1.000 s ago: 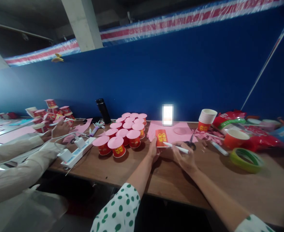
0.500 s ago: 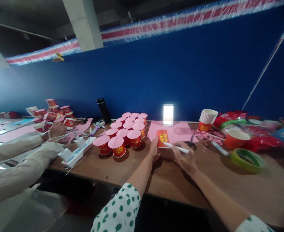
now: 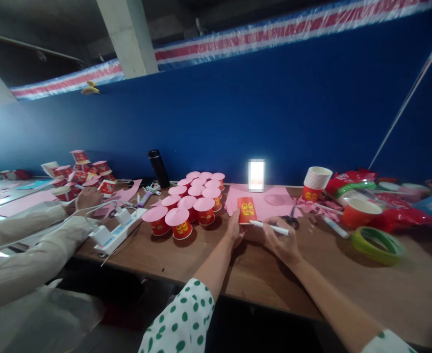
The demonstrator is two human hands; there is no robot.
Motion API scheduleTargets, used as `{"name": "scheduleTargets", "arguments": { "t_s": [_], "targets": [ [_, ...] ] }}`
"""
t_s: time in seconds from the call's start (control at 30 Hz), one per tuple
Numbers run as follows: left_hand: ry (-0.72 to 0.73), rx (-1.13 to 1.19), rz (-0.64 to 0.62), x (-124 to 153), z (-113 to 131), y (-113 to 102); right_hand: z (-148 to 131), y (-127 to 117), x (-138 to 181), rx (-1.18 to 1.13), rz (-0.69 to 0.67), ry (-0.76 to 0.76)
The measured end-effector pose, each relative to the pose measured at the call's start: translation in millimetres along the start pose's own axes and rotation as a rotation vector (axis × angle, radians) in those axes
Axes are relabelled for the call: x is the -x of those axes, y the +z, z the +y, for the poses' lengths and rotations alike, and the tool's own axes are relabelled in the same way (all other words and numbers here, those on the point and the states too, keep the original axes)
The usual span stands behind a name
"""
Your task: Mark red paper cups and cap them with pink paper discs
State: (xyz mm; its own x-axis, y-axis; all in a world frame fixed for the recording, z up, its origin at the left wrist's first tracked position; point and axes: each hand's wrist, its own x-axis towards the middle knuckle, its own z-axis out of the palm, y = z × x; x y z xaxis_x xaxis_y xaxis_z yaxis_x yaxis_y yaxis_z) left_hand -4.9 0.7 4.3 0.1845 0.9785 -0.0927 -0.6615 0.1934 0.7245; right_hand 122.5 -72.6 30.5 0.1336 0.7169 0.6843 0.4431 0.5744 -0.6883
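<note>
My left hand (image 3: 234, 229) is closed around the side of a red paper cup (image 3: 247, 210) with gold characters, its white rim toward me. In my right hand (image 3: 285, 244) I grip a white glue pen (image 3: 269, 227), its tip at the lower right edge of the cup; whether it touches I cannot tell. Behind the cup lie pink paper sheets (image 3: 270, 198), stacked. Black scissors (image 3: 292, 218) rest just beyond my right hand. To the left of my hands stand several upside-down red cups topped with pink paper discs (image 3: 176, 216).
At the right are stacked paper cups (image 3: 317, 182), an orange cup (image 3: 361, 214), a tube-like pen (image 3: 335, 227), a green tape roll (image 3: 377, 245) and red plastic bags (image 3: 403, 211). A power strip (image 3: 122, 233) and black bottle (image 3: 158, 168) stand left, near a co-worker's hand (image 3: 88, 197).
The pen tip has moved slightly down along the cup, from its printed side to near its lower rim. My left hand keeps its hold.
</note>
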Motion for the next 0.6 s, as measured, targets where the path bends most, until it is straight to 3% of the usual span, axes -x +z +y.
{"name": "scheduleTargets", "arguments": {
  "t_s": [0.2,0.6],
  "targets": [
    [-0.001,0.001,-0.005,1.2,1.1,0.2,-0.1,0.8,-2.5,-0.039,0.045,0.087],
    [-0.034,0.012,0.038,2.9,2.9,0.1,2.3,-1.0,-1.5,-0.025,0.079,0.115]
  ]
}}
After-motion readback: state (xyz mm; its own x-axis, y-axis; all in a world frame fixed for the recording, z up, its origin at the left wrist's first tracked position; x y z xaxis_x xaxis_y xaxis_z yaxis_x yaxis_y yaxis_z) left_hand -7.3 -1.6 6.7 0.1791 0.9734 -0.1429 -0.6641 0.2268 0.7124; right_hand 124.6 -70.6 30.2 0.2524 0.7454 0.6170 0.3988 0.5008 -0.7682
